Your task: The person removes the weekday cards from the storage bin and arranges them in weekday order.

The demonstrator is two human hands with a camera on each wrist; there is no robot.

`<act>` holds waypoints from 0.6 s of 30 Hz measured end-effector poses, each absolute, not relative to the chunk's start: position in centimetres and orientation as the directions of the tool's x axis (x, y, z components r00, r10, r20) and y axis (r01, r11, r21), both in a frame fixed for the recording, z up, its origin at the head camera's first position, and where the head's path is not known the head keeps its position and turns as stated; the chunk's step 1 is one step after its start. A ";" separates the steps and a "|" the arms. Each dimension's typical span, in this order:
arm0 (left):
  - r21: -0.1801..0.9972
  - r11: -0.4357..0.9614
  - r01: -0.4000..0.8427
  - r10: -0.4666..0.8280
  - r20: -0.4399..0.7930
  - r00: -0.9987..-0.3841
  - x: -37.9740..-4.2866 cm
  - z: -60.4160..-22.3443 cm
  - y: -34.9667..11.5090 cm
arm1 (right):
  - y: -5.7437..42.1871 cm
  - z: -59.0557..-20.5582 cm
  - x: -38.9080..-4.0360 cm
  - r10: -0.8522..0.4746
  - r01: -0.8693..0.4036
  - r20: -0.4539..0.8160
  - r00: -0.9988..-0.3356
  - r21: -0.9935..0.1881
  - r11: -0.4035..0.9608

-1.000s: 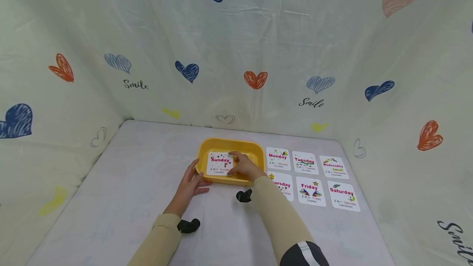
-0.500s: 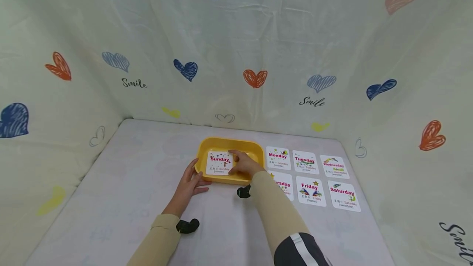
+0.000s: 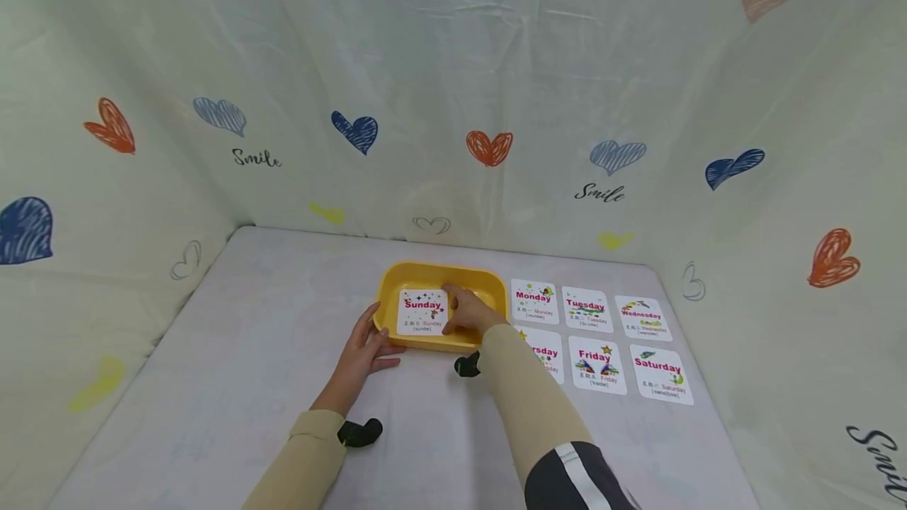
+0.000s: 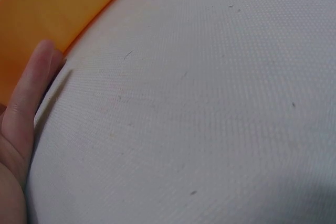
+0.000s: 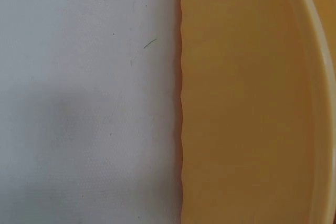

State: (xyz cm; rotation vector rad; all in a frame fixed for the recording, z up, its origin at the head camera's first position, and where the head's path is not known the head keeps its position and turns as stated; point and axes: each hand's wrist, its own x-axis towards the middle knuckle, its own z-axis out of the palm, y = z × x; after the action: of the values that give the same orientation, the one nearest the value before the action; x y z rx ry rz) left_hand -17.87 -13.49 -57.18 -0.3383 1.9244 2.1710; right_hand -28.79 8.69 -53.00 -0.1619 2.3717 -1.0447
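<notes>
While I watch from the head camera, the largest thing around me is a cream cloth backdrop (image 3: 496,85) printed with hearts and the word "Smile", closing in three sides. Below it lies a pale, finely woven table cover (image 3: 234,384), matte and likely grippy. On it sits a shallow yellow tray (image 3: 397,278), seemingly light, rigid plastic with a smooth rim. My left hand (image 3: 363,352) rests against its near-left edge, fingers straight and relaxed. Inside lies the Sunday card (image 3: 421,311), flat, thin and probably slippery; I judge an edge pinch best. My right hand (image 3: 469,313) covers its right edge, fingers bent, though I cannot tell whether it pinches. Six weekday cards (image 3: 594,337) lie right of the tray.
</notes>
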 end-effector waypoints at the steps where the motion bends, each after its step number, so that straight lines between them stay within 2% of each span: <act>1: 0.943 -0.117 -0.313 0.011 -0.313 -0.950 -17.9 -57.2 -13.5 | 8.7 -52.9 -28.8 -0.315 0.103 -0.432 -0.845 -0.711 0.696; 12: 0.944 -0.121 -0.307 0.012 -0.308 -0.951 -17.7 -57.1 -13.4 | 8.8 -52.7 -29.2 -0.301 0.135 -0.475 -0.827 -0.687 0.714; 18: 0.947 -0.118 -0.299 0.011 -0.300 -0.954 -17.7 -57.2 -13.5 | 8.7 -52.8 -29.2 -0.312 0.129 -0.454 -0.835 -0.711 0.691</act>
State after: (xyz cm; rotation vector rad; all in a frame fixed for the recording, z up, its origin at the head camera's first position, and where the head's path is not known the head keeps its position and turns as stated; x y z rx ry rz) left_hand -17.72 -13.53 -57.17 -0.3234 1.9332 2.1800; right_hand -29.24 8.70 -52.77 -0.1399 2.3424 -1.0435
